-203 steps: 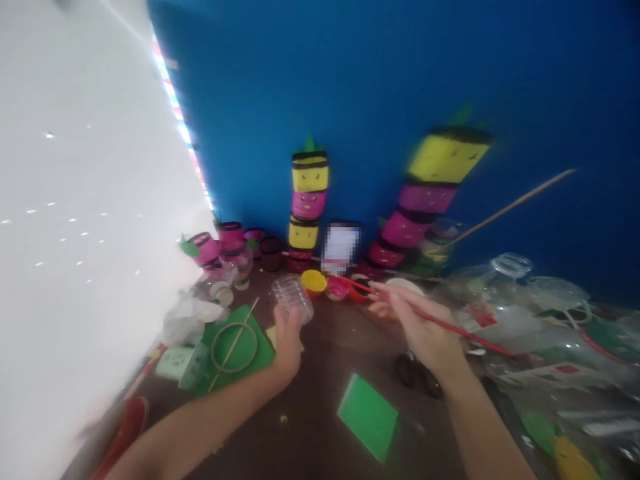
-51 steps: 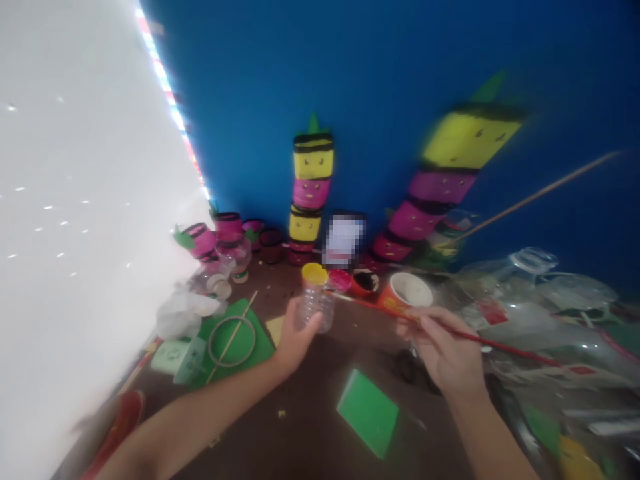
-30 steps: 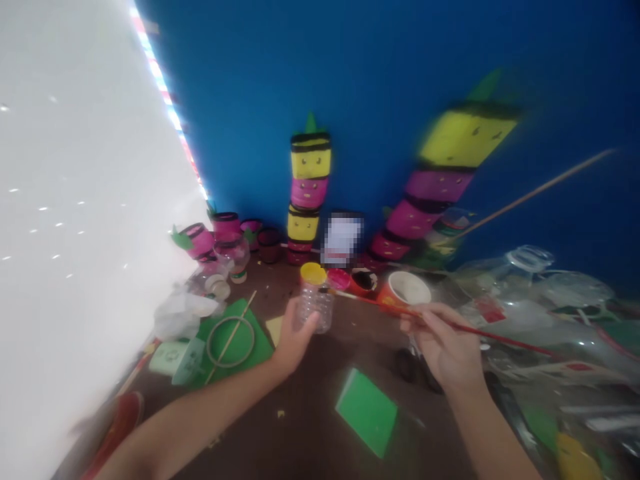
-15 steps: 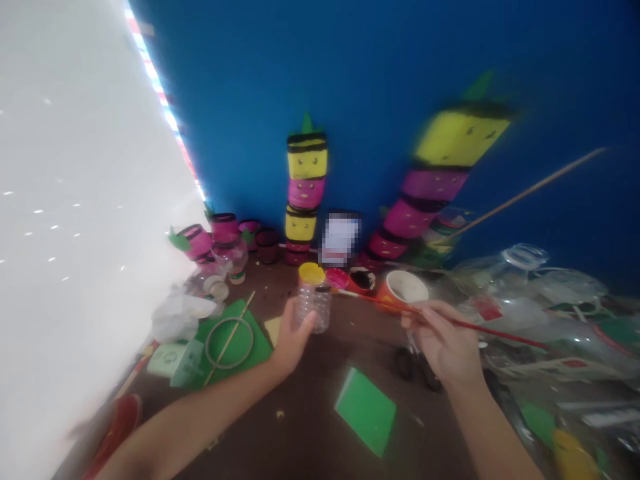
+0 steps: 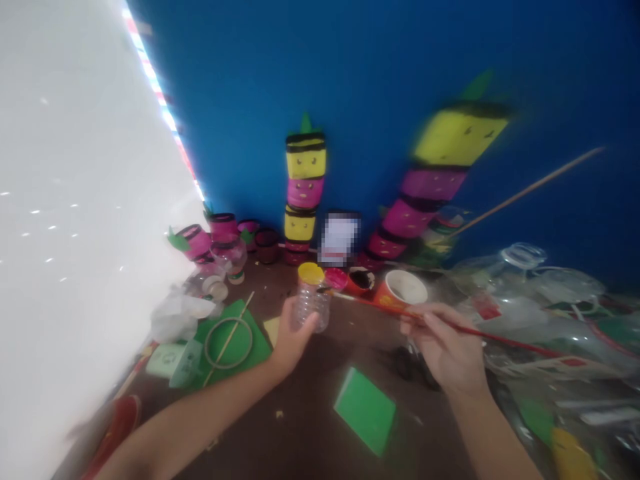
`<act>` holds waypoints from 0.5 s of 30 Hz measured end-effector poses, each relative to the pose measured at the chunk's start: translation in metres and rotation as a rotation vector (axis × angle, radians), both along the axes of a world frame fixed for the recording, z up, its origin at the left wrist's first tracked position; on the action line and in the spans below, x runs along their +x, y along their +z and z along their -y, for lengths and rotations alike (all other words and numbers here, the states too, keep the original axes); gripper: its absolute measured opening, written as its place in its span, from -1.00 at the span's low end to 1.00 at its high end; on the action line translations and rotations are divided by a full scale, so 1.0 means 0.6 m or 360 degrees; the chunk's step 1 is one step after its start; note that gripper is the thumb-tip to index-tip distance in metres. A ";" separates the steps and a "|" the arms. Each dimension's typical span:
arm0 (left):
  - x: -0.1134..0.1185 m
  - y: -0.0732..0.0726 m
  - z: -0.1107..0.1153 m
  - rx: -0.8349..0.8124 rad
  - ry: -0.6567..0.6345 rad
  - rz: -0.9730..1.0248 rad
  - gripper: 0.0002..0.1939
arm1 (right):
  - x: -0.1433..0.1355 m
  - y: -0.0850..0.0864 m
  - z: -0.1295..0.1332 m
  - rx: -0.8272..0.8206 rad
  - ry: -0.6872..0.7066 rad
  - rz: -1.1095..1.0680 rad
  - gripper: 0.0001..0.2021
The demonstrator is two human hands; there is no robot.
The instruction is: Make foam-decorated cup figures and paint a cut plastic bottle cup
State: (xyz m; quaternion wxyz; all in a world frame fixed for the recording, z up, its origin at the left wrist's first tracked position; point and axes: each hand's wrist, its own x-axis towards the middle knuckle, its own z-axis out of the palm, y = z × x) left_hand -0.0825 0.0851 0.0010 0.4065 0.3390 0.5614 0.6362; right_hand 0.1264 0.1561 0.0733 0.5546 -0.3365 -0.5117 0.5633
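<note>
My left hand (image 5: 295, 337) is closed round a clear ribbed plastic bottle piece (image 5: 316, 313), thumb across its front. In my right hand (image 5: 445, 343) is a long red paintbrush (image 5: 380, 305), pinched near the middle of its handle. The dark bristle tip points left and lies at the upper right of the bottle piece; whether it touches I cannot tell. Just behind stand a yellow paint pot (image 5: 311, 273), a pink paint pot (image 5: 336, 279) and a dark paint pot (image 5: 361, 280). An orange cup with a white inside (image 5: 406, 287) is beyond my right hand.
Painted yellow and pink stacks (image 5: 305, 190) stand against the blue wall (image 5: 370, 80). Clear plastic bottles (image 5: 525, 300) crowd the right. A green sheet (image 5: 235, 347) bears a ring and stick at left; a green card (image 5: 367, 410) lies in front. Scissors (image 5: 413, 363) are beside my right hand.
The brush's rear end has dipped slightly and my right hand has shifted a little. My left hand keeps its hold on the bottle piece, almost still.
</note>
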 end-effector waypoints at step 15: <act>0.000 0.008 0.002 -0.0011 0.0013 -0.0024 -0.66 | 0.001 -0.007 -0.008 0.0040 -0.0086 0.0060 -0.90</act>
